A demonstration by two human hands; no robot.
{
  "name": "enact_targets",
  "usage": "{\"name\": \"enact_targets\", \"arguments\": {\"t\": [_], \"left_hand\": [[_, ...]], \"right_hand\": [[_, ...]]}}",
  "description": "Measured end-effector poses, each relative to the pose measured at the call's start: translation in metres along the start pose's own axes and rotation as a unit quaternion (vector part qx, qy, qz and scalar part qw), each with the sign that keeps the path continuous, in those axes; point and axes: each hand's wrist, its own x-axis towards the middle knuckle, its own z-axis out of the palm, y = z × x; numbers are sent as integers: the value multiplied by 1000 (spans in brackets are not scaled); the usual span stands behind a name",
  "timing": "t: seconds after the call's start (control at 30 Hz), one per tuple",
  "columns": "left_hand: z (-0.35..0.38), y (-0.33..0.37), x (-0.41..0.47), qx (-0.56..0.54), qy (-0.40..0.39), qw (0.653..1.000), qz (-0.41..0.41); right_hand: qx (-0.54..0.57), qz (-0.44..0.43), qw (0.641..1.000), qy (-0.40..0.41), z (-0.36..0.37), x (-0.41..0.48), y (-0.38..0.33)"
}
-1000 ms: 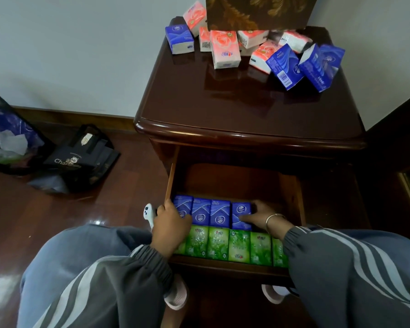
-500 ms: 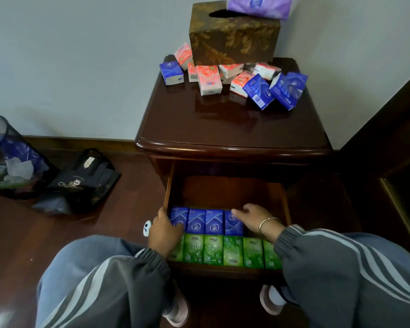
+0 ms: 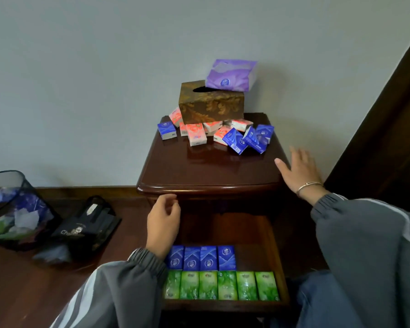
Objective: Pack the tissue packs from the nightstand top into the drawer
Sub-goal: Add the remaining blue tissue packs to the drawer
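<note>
On the nightstand top, tissue packs lie in a heap; they look light and squashy, best pinched by the sides; left hand loose and empty, right hand spread

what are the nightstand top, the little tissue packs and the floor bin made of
Tissue packs: probably thin printed plastic film, with a slight sheen. Nightstand top: dark wood, glossy lacquer; it mirrors the packs. Bin: black mesh, metal or plastic unclear; its contents show through.
</note>
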Motion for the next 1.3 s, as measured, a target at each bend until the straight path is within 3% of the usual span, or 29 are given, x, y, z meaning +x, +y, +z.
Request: {"name": "enact_targets", "arguments": {"t": [0.13,0.4,0.5,0.83,1.1,1.3], "left_hand": [[16,41,22,-16,-5,999,51],[92,101,74,0,-16,994,109],[129,126,97,19,-28,997,73],[212,142,128,276,-46,950,138],[210,137,126,167,-13,970,176],[191,139,116,96,-77,968,219]], "right_hand": [[-7,41,995,-92,31,7,-11],[47,49,995,72,51,-8,-9],[64,42,990,118,55,-9,-9],[93,26,978,183,58,-9,-9],[97,30,980,173,57,-11,-9],[96,32,981,167,53,-13,-12]]}}
